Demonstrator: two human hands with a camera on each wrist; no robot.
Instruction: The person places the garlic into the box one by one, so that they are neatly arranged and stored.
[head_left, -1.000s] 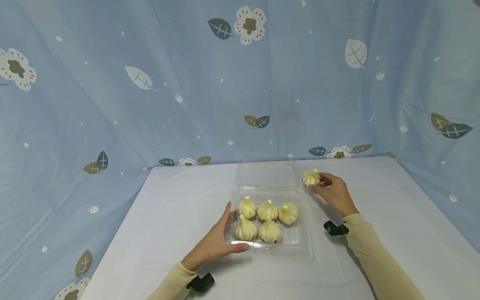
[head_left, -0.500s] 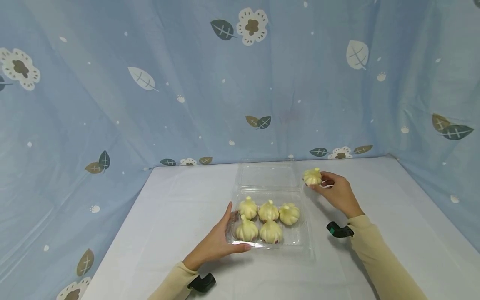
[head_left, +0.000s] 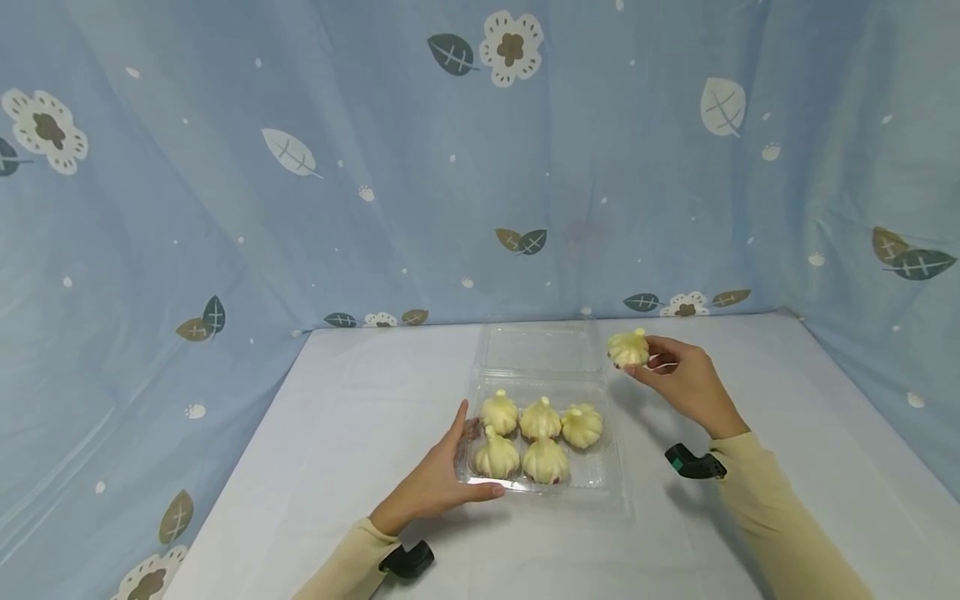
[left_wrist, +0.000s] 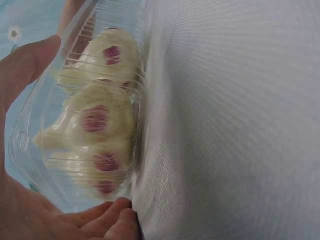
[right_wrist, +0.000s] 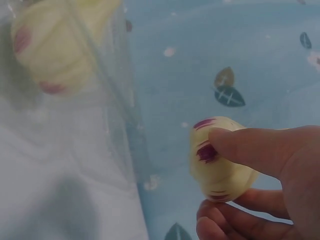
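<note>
A clear plastic clamshell box (head_left: 592, 475) lies on the table with its lid (head_left: 536, 348) folded back. Several garlic bulbs (head_left: 497, 454) sit in it in two rows; the front right spot holds none. My left hand (head_left: 431, 483) grips the box's front left corner, thumb along the front and fingers at the left side. In the left wrist view, purple-marked bulbs (left_wrist: 95, 117) show through the box wall. Off the box's right side, my right hand (head_left: 693, 383) pinches another garlic bulb (head_left: 628, 349) above the table, thumb and fingers on its sides (right_wrist: 227, 172).
A white cloth (head_left: 337, 417) covers the table. Behind and at both sides hangs a blue curtain (head_left: 375, 250) with leaf and flower prints. Each wrist wears a black camera mount (head_left: 693, 462).
My right hand has lifted the garlic bulb a little and shifted slightly right. The left hand keeps its grip on the box. The head view has moved slightly.
</note>
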